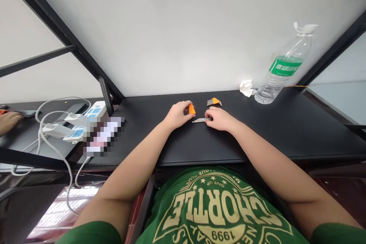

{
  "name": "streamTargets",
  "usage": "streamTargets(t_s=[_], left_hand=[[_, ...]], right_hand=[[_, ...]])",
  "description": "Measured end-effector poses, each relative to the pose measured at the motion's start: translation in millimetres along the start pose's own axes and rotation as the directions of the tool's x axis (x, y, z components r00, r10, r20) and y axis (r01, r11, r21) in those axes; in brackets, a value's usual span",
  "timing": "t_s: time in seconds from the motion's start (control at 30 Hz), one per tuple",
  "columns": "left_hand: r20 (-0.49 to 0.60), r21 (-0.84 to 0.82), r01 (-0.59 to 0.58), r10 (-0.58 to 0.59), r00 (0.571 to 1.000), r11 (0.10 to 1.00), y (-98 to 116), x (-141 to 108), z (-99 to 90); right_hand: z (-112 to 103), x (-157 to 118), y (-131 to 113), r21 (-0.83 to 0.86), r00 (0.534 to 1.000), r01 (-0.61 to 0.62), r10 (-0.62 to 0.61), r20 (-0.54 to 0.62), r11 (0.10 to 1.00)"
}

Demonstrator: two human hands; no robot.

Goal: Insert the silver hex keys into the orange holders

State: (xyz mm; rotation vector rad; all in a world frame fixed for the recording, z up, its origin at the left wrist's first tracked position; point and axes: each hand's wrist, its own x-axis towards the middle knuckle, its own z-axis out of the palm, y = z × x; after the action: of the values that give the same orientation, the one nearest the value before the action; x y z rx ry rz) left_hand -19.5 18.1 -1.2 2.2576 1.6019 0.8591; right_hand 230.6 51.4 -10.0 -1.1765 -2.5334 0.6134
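Pinched between the thumb and fingers of my left hand is a small orange holder. My right hand has its fingers closed at the right end of several thin metal hex keys, whose long ends point left toward my left hand. Just behind my right hand, a second orange holder with several short metal keys in it lies on the black table.
A tall clear bottle stands at the back right beside a crumpled white tissue. On the left are a blurred-out phone, a power strip with white cables, and another person's hand beyond the black frame.
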Motion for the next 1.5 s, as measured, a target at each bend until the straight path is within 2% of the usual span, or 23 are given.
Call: streamTargets(t_s=[0.07,0.13,0.2,0.27,0.33,0.4,0.5,0.6,0.73,1.0,1.2,1.3,1.37,1.43,1.5], left_hand=[[0.001,0.006,-0.004,0.004,1.0,1.0,1.2,-0.3,2.6],[-0.006,-0.014,-0.027,0.027,1.0,1.0,3.1,-0.8,5.4],[-0.016,-0.052,-0.074,0.074,0.997,0.996,6.5,-1.1,7.9],[-0.025,-0.073,-0.127,0.126,0.992,0.989,11.6,-1.3,9.9],[-0.026,-0.074,-0.176,0.175,0.984,0.982,17.5,-1.5,11.1],[-0.019,-0.071,-0.215,0.214,0.977,0.974,23.1,-1.7,11.1],[0.005,-0.081,-0.245,0.246,0.969,0.966,28.8,-2.4,8.3],[0.033,-0.095,-0.266,0.27,0.962,0.959,31.6,-2.7,3.8],[0.075,-0.062,-0.313,0.317,0.945,0.948,31.5,-1.4,1.4],[0.059,0.034,-0.318,0.316,0.947,0.947,24.7,0.8,3.2],[0.052,0.158,-0.205,0.199,0.979,0.966,18.5,-0.1,-0.3],[0.07,0.261,-0.12,0.105,0.992,0.958,9.2,0.5,-2.2],[0.061,0.282,-0.06,0.044,0.997,0.958,0.8,1.1,-4.0],[0.029,0.238,-0.005,-0.003,1.0,0.971,-7.0,1.6,-5.9],[-0.004,0.186,0.035,-0.035,0.999,0.982,-11.8,1.8,-7.4]], right_hand=[[1.2,-0.1,-0.7,0.02,1.0,0.0,0.0,-0.002,1.0],[0.5,1.1,-1.7,0.072,0.999,-0.006,0.01,-0.051,0.997],[-0.3,3.6,-3.4,0.191,0.99,-0.009,0.035,-0.135,0.982],[0.2,6.9,-5.4,0.374,0.981,0.01,0.063,-0.183,0.927],[1.8,9.7,-7.1,0.553,0.988,0.041,0.05,-0.149,0.832],[3.1,11.0,-8.2,0.655,0.998,0.044,0.0,-0.067,0.755],[1.5,10.6,-8.1,0.703,0.999,0.004,-0.034,0.028,0.711],[-2.7,10.0,-4.7,0.757,0.997,-0.038,-0.021,0.068,0.653],[-5.6,11.1,2.0,0.821,0.992,-0.056,-0.064,0.112,0.569],[0.7,10.4,-0.6,0.764,1.0,0.026,-0.019,-0.018,0.645],[1.9,12.1,1.0,0.814,0.993,0.059,0.051,-0.108,0.578],[0.2,13.2,5.6,0.835,0.977,-0.015,0.187,-0.105,0.55],[-0.9,13.6,9.2,0.814,0.955,-0.114,0.289,-0.068,0.57],[-2.1,13.3,11.9,0.718,0.935,-0.227,0.353,-0.028,0.658],[-3.8,12.0,13.0,0.537,0.932,-0.297,0.361,-0.016,0.79]])
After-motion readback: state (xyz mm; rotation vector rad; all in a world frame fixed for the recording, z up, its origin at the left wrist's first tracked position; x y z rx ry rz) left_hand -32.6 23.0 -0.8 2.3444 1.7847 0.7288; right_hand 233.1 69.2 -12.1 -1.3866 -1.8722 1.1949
